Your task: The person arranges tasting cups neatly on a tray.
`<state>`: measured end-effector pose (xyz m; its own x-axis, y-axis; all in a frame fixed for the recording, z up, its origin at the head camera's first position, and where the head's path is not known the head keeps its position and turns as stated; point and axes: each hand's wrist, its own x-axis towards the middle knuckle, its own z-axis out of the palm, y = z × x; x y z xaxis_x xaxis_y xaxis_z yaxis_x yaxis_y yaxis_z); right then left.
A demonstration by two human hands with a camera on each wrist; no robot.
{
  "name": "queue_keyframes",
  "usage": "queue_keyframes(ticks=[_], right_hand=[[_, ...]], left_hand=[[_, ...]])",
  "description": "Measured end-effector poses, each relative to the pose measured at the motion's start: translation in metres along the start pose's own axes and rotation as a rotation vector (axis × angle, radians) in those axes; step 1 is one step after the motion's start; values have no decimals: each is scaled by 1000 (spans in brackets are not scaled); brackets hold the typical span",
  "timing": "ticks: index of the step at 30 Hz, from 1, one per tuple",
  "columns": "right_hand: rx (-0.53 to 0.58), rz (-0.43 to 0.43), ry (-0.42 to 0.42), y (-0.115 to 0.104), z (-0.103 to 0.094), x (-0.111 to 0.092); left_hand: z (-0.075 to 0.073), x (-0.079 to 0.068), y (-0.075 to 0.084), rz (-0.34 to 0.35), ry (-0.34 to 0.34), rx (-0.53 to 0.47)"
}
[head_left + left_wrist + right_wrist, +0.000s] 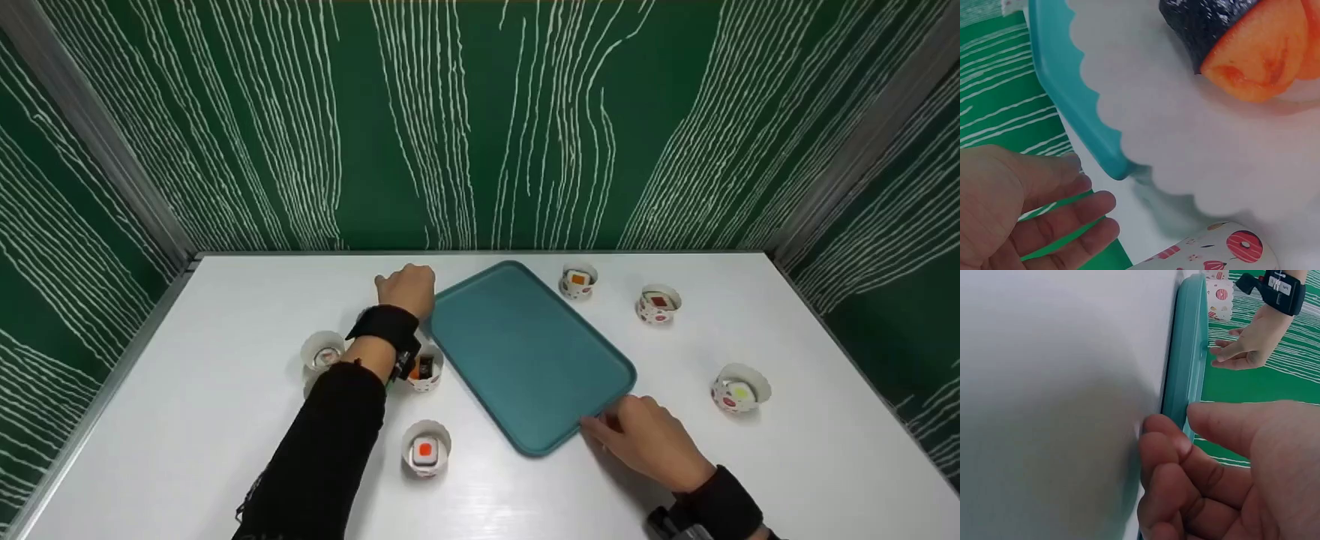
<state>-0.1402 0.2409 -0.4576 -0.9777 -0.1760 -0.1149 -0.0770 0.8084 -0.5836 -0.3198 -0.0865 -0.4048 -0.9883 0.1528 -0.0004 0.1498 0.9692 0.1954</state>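
A teal rectangular tray (525, 360) lies at a slant on the white table. My right hand (649, 439) pinches its near right corner; in the right wrist view the thumb (1224, 424) is on the rim and curled fingers are at the outer side. My left hand (409, 291) is by the tray's far left corner, and the left wrist view shows its fingers (1081, 214) loosely bent, apart from the tray, holding nothing. Under the left wrist stands a paper cup (426, 381) with a black-and-orange piece inside, seen close up in the left wrist view.
Left of the tray are a paper cup (322, 351) with a round piece and a near cup (426, 469) with an orange-topped piece. Three more filled cups, including one at the right (740, 388), stand beyond the tray's right side. Green striped walls (487, 127) enclose the table.
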Motion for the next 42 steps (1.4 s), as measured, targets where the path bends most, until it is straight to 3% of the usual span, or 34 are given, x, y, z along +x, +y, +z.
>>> queue_keyframes(ticks=[12, 20, 29, 42], right_hand=[[18, 14, 1, -5, 4, 2], [42, 29, -19, -3, 4, 2], [56, -28, -36, 4, 0, 1], [88, -3, -55, 16, -6, 1]], left_hand=[[9, 4, -11, 23, 6, -2], [4, 1, -7, 27, -21, -16], [3, 5, -2, 25, -81, 1], [4, 2, 0, 43, -63, 8]])
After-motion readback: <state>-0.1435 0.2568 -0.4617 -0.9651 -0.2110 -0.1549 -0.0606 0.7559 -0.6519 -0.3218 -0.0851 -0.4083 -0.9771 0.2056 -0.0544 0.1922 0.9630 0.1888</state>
